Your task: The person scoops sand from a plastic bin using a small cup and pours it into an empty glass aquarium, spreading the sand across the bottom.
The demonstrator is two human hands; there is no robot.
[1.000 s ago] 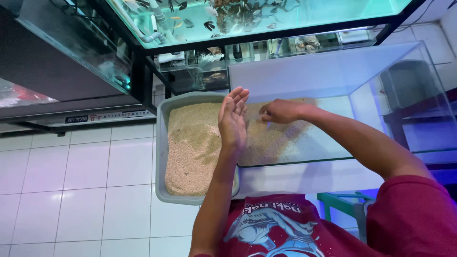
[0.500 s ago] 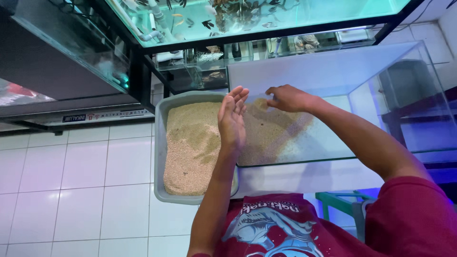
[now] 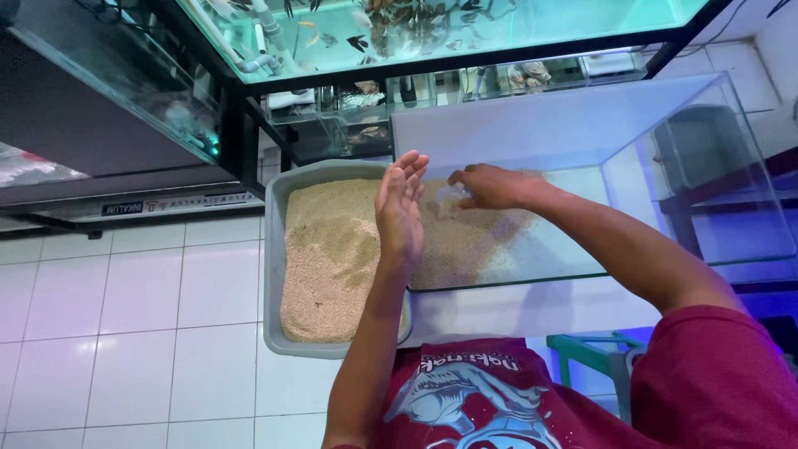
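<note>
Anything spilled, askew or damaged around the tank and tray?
Nothing stands out. The sand lies inside the grey tray and the glass tank; none shows on the white floor tiles. The right hand is in the tank, the left hand open beside it.

We are seeing pale tan, speckled sand (image 3: 328, 258) lying in a grey tray (image 3: 274, 274); the tank (image 3: 582, 125) is showing clear glass with a whitish back; the floor (image 3: 125, 333) is showing white tiles with grey grout; the shirt (image 3: 706, 391) is showing red with a blue-white shark print.
</note>
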